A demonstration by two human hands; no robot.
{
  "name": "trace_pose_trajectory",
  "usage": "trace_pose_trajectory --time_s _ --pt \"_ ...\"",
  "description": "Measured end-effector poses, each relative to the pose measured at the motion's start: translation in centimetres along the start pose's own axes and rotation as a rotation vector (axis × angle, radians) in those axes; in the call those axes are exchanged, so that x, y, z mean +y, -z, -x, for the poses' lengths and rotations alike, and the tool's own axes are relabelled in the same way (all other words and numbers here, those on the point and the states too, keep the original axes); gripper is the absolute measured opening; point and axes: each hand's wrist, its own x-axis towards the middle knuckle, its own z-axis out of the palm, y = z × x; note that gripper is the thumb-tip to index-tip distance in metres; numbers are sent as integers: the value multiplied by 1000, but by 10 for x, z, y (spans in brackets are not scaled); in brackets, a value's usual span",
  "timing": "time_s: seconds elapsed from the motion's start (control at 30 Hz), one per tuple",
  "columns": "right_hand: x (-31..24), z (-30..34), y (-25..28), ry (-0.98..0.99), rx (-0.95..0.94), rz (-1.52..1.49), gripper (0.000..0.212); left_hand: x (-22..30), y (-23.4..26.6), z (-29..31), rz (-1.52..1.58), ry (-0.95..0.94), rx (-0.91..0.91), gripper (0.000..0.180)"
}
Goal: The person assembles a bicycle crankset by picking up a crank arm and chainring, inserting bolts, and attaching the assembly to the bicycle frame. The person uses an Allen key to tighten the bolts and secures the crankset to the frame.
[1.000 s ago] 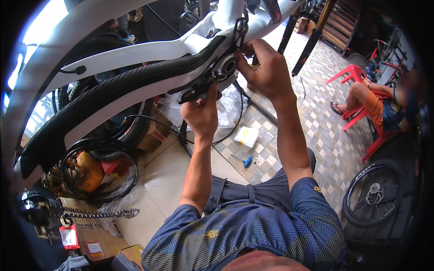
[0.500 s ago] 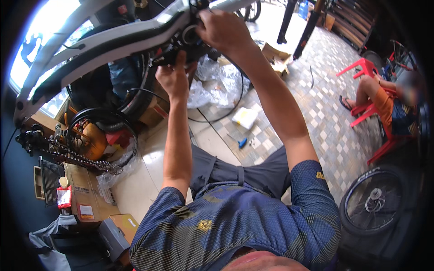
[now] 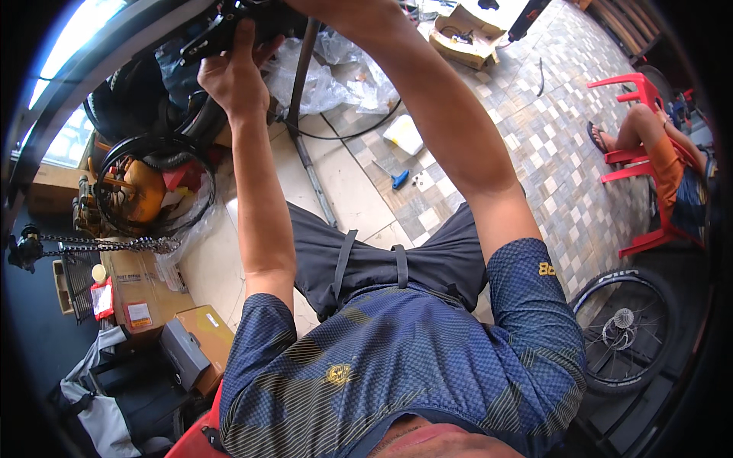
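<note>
A bicycle frame (image 3: 107, 62) with pale and dark tubing crosses the upper left, partly cut off by the picture's edge. My left hand (image 3: 235, 85) is raised to a black bicycle part (image 3: 208, 38) on it. The thumb presses upward along this part, and the fingers curl round its far side, partly hidden. At the top edge, my right hand (image 3: 311, 4) is almost wholly out of the picture beside the same area; its fingers do not show. A bicycle chain (image 3: 114, 244) hangs from a derailleur (image 3: 27, 248) at the far left.
A grey stand pole (image 3: 309, 164) rises before my legs. Clear plastic wrapping (image 3: 336, 76), an open carton (image 3: 466, 38) and a blue-handled tool (image 3: 399, 179) lie on the floor. Cartons (image 3: 137, 278) stand left, a wheel (image 3: 626, 332) right. Someone sits on a red chair (image 3: 649, 172).
The bicycle frame and both hands now sit higher and further left in the view. My right hand has mostly passed out at the top. The stand pole has come into sight.
</note>
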Motion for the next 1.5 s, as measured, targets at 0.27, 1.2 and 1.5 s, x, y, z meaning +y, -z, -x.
trace_pose_trajectory --time_s 0.27,1.2,1.5 --pt "123 92 13 -261 -495 -529 47 7 13 6 -70 42 12 5" --pt "303 544 -139 -606 -1412 137 24 -125 59 196 -470 641 57 22" --pt "341 525 -143 -1473 -900 -687 12 -162 133 313 -638 1133 -34 23"
